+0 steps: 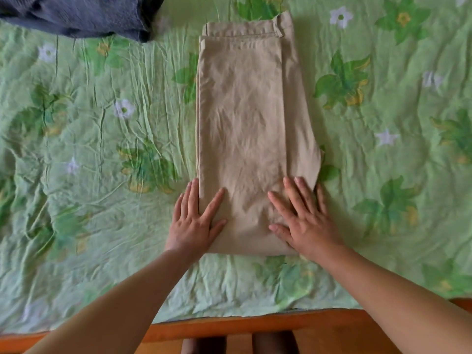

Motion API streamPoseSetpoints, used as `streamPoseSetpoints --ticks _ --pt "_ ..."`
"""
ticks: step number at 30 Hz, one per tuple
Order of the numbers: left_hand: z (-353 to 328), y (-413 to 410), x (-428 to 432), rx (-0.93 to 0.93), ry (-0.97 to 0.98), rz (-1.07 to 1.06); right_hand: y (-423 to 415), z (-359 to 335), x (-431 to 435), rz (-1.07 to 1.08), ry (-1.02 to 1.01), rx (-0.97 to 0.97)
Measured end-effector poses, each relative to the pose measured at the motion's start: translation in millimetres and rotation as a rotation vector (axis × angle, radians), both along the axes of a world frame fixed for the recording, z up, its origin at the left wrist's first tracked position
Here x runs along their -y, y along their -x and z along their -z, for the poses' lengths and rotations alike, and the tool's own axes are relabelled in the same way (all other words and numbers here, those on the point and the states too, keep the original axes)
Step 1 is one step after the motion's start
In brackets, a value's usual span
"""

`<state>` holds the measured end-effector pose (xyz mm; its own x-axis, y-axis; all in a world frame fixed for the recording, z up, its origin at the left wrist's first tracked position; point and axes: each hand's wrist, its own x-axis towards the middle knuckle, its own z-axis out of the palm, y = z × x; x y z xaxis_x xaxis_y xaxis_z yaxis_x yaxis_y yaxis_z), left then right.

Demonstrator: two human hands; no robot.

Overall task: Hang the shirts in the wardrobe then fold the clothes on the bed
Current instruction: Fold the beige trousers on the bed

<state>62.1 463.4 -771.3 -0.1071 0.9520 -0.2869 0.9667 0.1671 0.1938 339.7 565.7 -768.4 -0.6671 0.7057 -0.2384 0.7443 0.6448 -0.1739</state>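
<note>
A pair of tan trousers (245,129), folded into a long strip, lies on the green flowered bed sheet (102,149) with its waistband at the far end. Both hands press flat on its near end, grasping nothing. The left hand (195,222) straddles the left edge, its fingers (213,203) spread and released, some on the sheet. The right hand (305,221) lies open over the near right corner. A blue-grey garment (76,15) sits far left.
</note>
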Motion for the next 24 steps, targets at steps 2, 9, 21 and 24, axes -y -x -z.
streamPoseSetpoints --ticks 2,9,21,24 --pt "-12.8 0.5 -3.3 0.141 0.004 -0.198 5.0 -14.1 9.3 0.141 0.035 -0.083" --pt "-45.5 27.2 -8.7 0.91 0.144 -0.554 17.1 -60.4 8.3 0.956 0.808 -0.514" --pt "-29.3 51.3 -5.6 0.226 -0.294 0.206 -2.9 -54.5 -16.2 -0.09 -0.038 -0.1" --pt "-36.5 52.4 -9.0 0.272 -0.274 0.103 -5.3 -55.3 -22.1 0.054 -0.107 -0.17"
